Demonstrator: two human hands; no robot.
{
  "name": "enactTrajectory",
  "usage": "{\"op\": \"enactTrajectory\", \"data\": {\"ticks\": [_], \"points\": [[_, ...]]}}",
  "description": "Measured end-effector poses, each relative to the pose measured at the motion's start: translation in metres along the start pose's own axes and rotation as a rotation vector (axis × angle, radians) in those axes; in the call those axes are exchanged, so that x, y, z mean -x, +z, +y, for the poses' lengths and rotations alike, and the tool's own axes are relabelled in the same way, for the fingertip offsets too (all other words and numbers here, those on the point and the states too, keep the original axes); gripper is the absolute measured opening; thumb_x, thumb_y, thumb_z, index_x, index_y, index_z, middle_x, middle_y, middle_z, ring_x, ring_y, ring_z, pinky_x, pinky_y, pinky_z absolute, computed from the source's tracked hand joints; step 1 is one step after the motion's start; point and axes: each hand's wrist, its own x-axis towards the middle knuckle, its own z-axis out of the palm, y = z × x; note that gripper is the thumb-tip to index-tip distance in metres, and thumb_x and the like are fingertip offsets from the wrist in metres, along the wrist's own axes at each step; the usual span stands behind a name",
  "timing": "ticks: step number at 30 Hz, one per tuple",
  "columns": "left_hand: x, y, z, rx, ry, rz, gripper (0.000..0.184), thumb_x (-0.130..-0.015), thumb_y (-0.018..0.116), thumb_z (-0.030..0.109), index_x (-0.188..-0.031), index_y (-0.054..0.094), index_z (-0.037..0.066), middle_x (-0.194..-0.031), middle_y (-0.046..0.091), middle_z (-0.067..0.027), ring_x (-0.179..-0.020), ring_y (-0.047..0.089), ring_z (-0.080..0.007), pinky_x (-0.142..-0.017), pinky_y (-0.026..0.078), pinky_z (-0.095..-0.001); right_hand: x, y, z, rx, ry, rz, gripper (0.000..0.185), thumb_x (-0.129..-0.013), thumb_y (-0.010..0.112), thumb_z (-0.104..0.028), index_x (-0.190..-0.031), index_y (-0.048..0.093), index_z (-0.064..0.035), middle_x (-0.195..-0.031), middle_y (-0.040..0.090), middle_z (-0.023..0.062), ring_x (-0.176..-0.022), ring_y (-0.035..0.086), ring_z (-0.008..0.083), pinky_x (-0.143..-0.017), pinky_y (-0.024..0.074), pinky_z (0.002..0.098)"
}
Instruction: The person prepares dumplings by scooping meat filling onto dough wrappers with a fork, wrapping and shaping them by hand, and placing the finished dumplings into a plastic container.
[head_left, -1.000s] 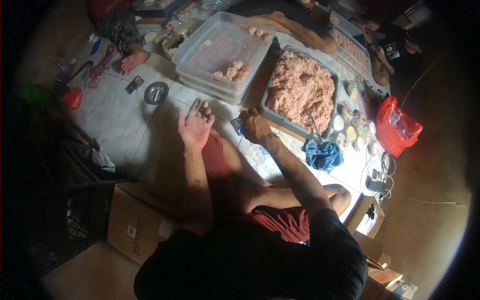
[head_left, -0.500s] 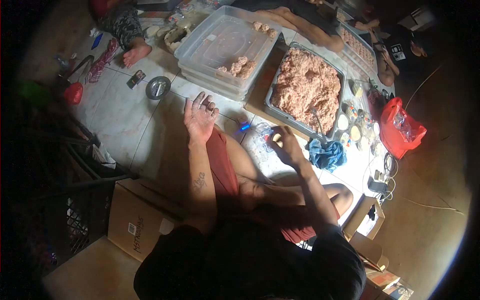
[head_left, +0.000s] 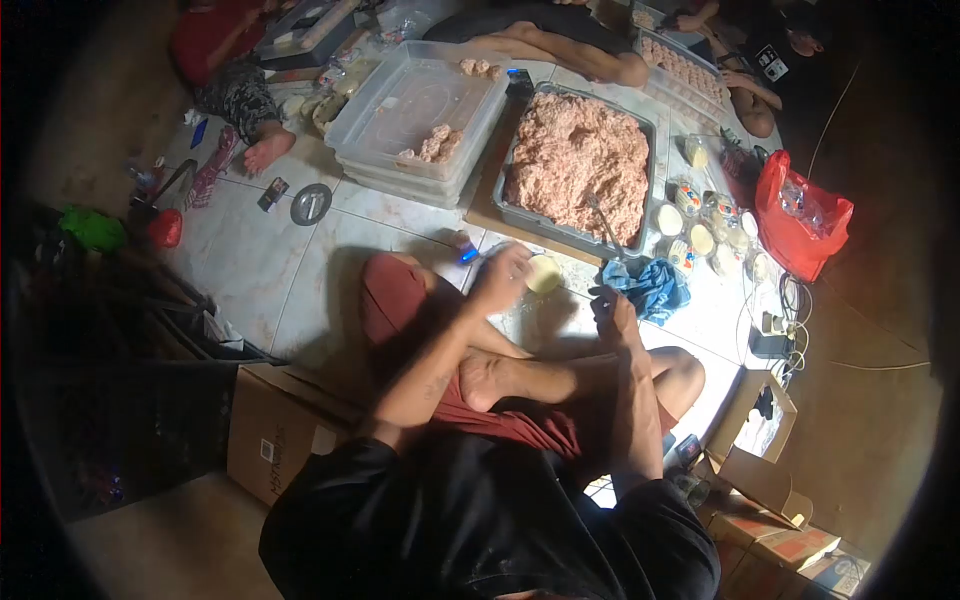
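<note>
My left hand, slightly blurred, is closed at the side of a round cup with a pale yellow top, above the floor in front of the meat tray. My right hand is raised beside a crumpled blue cloth, its fingers curled together; whatever may be between them is too small to tell. Ground pinkish meat fills a grey tray, and a metal utensil stands in it. A blue lighter is left of my left hand.
Stacked clear plastic boxes with meat lumps stand at the upper left. Several round cups and a red bag are at the right. An ashtray lies on the left floor tiles. Other people sit at the far side. Cardboard boxes flank me.
My left hand has turned over from palm up and moved right to the cup, which was in my right hand. My right hand has let go and moved right, towards the blue cloth.
</note>
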Motion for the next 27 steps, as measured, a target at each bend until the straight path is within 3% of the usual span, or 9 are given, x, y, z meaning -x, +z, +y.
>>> {"op": "enactTrajectory", "data": {"ticks": [2,4,6,7,9,11,15,20,27], "points": [[0.016,0.033,0.021,-0.403,0.189,-0.142,0.034,-0.083,0.072,0.020,-0.111,0.062,0.002,-0.122,0.061,-0.0202,-0.115,0.057,-0.0395,-0.099,0.045,-0.0447,0.001,-0.017,-0.031,-0.038,0.207,-0.122,0.025,-0.094,0.058,-0.021,-0.105,0.069,-0.0008,-0.073,0.067,0.0144,-0.071,0.067,0.0204,-0.065,0.0501,0.0366],[0.022,0.054,-0.013,-0.821,0.432,0.000,0.038,-0.082,0.068,0.017,-0.115,0.061,-0.001,-0.127,0.057,-0.0209,-0.120,0.054,-0.0378,-0.103,0.042,-0.0439,-0.002,-0.024,-0.047,-0.038,0.418,-0.386,0.019,-0.092,0.058,-0.014,-0.103,0.069,-0.0023,-0.074,0.069,0.0139,-0.069,0.067,0.0187,-0.063,0.0507,0.0374],[0.019,0.056,-0.028,-0.871,0.487,0.037,0.033,-0.085,0.063,0.017,-0.114,0.063,0.002,-0.125,0.059,-0.0182,-0.120,0.055,-0.0344,-0.102,0.043,-0.0453,0.007,-0.007,0.002,0.060,0.283,-0.336,0.017,-0.091,0.059,-0.012,-0.102,0.070,-0.0040,-0.072,0.069,0.0120,-0.065,0.067,0.0206,-0.060,0.0500,0.0372],[0.017,0.056,-0.031,-0.920,0.542,0.066,0.029,-0.087,0.058,0.017,-0.114,0.064,0.005,-0.122,0.061,-0.0155,-0.120,0.056,-0.0310,-0.100,0.044,-0.0467,0.011,-0.001,0.028,0.258,-0.068,-0.267,0.017,-0.090,0.061,-0.014,-0.100,0.070,-0.0045,-0.071,0.069,0.0114,-0.064,0.067,0.0237,-0.059,0.0500,0.0371],[0.015,0.050,-0.029,-0.878,0.482,-0.015,0.026,-0.087,0.057,0.016,-0.110,0.065,0.006,-0.117,0.064,-0.0138,-0.116,0.058,-0.0294,-0.098,0.045,-0.0466,0.012,-0.003,0.028,0.456,-0.419,-0.186,0.017,-0.090,0.062,-0.016,-0.098,0.070,-0.0050,-0.069,0.068,0.0107,-0.062,0.067,0.0268,-0.059,0.0501,0.0370],[0.015,0.044,-0.020,-0.831,0.428,-0.092,0.023,-0.086,0.057,0.014,-0.106,0.066,0.007,-0.111,0.066,-0.0121,-0.113,0.061,-0.0279,-0.096,0.046,-0.0466,0.006,-0.012,-0.012,0.135,0.114,-0.081,0.011,-0.089,0.063,-0.014,-0.091,0.069,-0.0037,-0.072,0.068,0.0103,-0.066,0.067,0.0325,-0.063,0.0507,0.0380],[0.002,0.036,-0.005,-0.826,0.263,-0.190,0.013,-0.088,0.054,0.013,-0.093,0.065,0.008,-0.096,0.069,-0.0117,-0.097,0.067,-0.0306,-0.091,0.047,-0.0472,-0.011,-0.021,-0.051,0.069,0.031,0.621,0.027,-0.096,0.063,-0.019,-0.100,0.049,0.0034,-0.077,0.057,0.0197,-0.067,0.055,0.0304,-0.067,0.0468,0.0424],[-0.022,0.032,-0.030,-0.513,0.187,-0.309,0.013,-0.083,0.061,0.013,-0.086,0.058,0.001,-0.088,0.063,-0.0225,-0.092,0.061,-0.0459,-0.080,0.046,-0.0544,-0.059,-0.031,-0.020,0.087,0.119,0.326,0.036,-0.099,0.057,-0.028,-0.107,0.046,0.0050,-0.084,0.061,0.0329,-0.082,0.059,0.0539,-0.077,0.0468,0.0553],[-0.011,0.017,-0.065,-0.291,0.138,-0.106,0.038,-0.079,0.078,0.036,-0.092,0.068,0.002,-0.088,0.068,-0.0214,-0.084,0.065,-0.0390,-0.076,0.050,-0.0485,-0.124,-0.022,-0.052,0.309,0.057,0.167,0.036,-0.088,0.069,-0.025,-0.110,0.055,-0.0008,-0.080,0.067,0.0260,-0.079,0.069,0.0395,-0.068,0.0520,0.0455]]}}
